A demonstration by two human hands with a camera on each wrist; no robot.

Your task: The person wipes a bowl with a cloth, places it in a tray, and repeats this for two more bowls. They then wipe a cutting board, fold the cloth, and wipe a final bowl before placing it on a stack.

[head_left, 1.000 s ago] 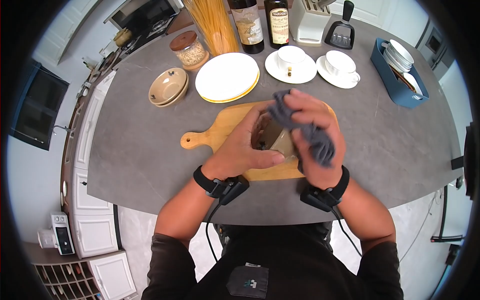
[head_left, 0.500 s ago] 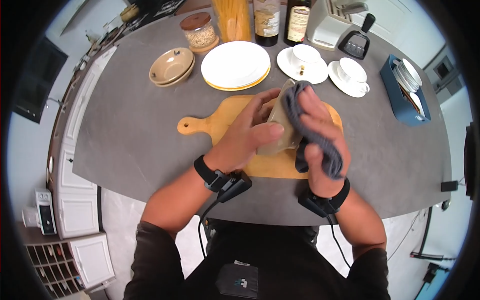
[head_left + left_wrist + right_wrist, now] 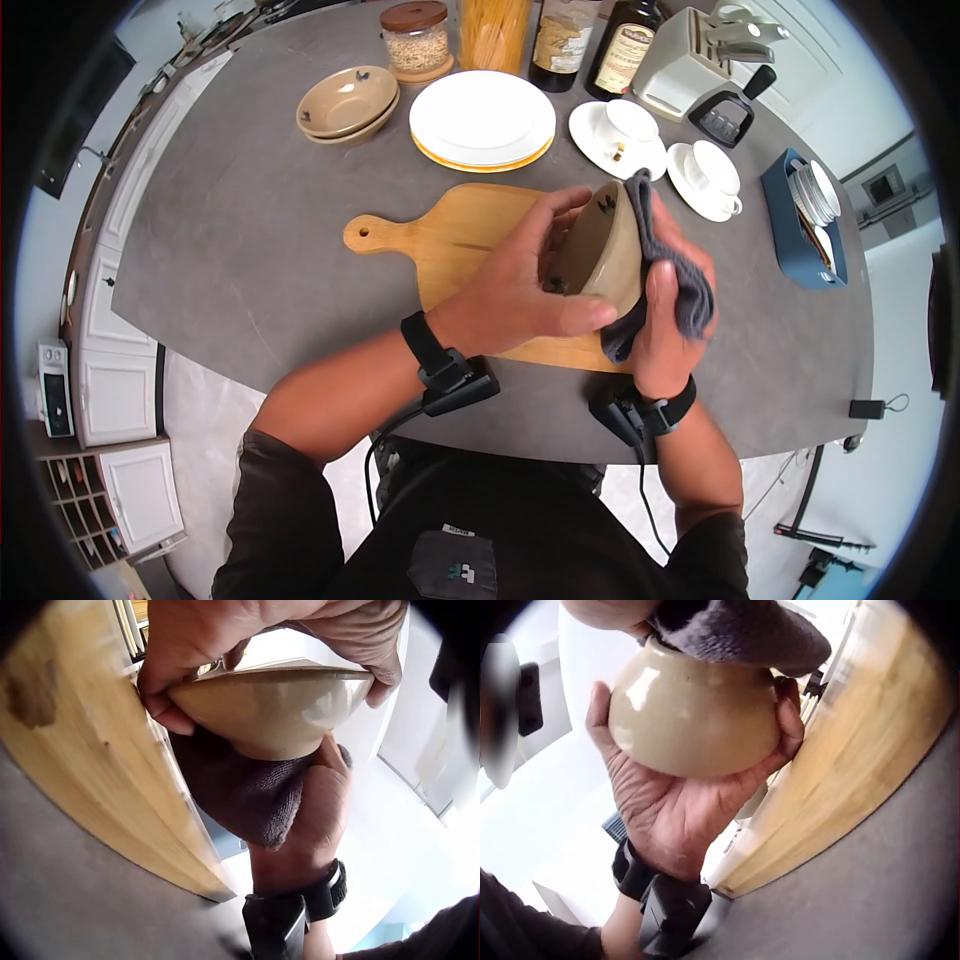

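Observation:
A beige bowl [image 3: 617, 262] with small dark motifs inside is tipped on its side above the wooden cutting board [image 3: 465, 225]. My left hand [image 3: 505, 290] grips it by the rim, thumb on the near side and fingers at the far side. A dark grey cloth [image 3: 692, 300] is in my right hand [image 3: 665, 345], which presses it against the bowl's foot. In the left wrist view the cloth [image 3: 244, 791] bunches under the bowl's base. The right wrist view shows the glossy outside of the bowl [image 3: 694, 712] between the left thumb and fingers.
Two stacked beige bowls [image 3: 345, 105], white plates [image 3: 482, 115] and two white cups on saucers [image 3: 610, 145] stand beyond the board. Behind are a grain jar [image 3: 416, 45], spaghetti, two bottles and a knife block [image 3: 680, 65]. A blue bin [image 3: 800, 235] with dishes is at right.
The bowl has turned, so its inside now shows more toward the head camera. The cloth has shifted over its outside toward the foot. The head view has swung, moving the surroundings.

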